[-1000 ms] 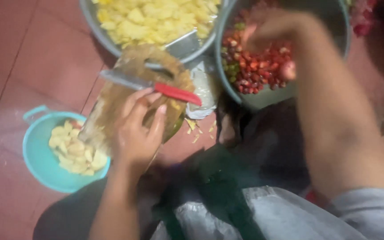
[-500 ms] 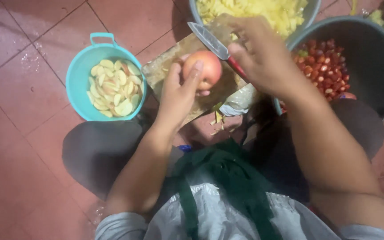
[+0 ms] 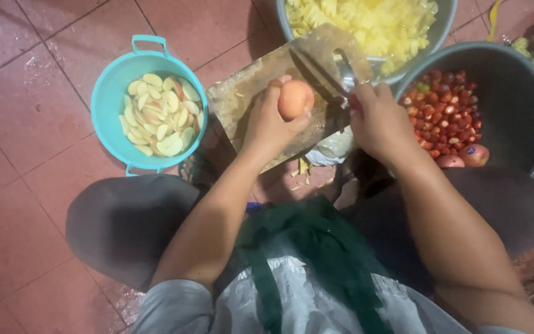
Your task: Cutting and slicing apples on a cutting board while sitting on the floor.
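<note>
My left hand [image 3: 269, 127] grips a round pink-orange apple [image 3: 296, 99] over a worn wooden cutting board [image 3: 242, 93]. To its right my right hand [image 3: 378, 120] is closed around the handle of a knife [image 3: 345, 71], whose blade points up and away over the board toward the far bowl. The knife handle is mostly hidden inside my fist. The blade is apart from the apple.
A teal bowl [image 3: 107, 93] of apple slices stands left of the board. A metal bowl [image 3: 435, 34] of yellow chopped fruit sits beyond it. A dark tub [image 3: 517, 105] at right holds small red fruit and two apples. Red floor tiles lie all around; my knees are below.
Over the last second my right hand came out of the dark tub and took the knife, which lay on the board. My left hand now holds an apple, steady over the board.
</note>
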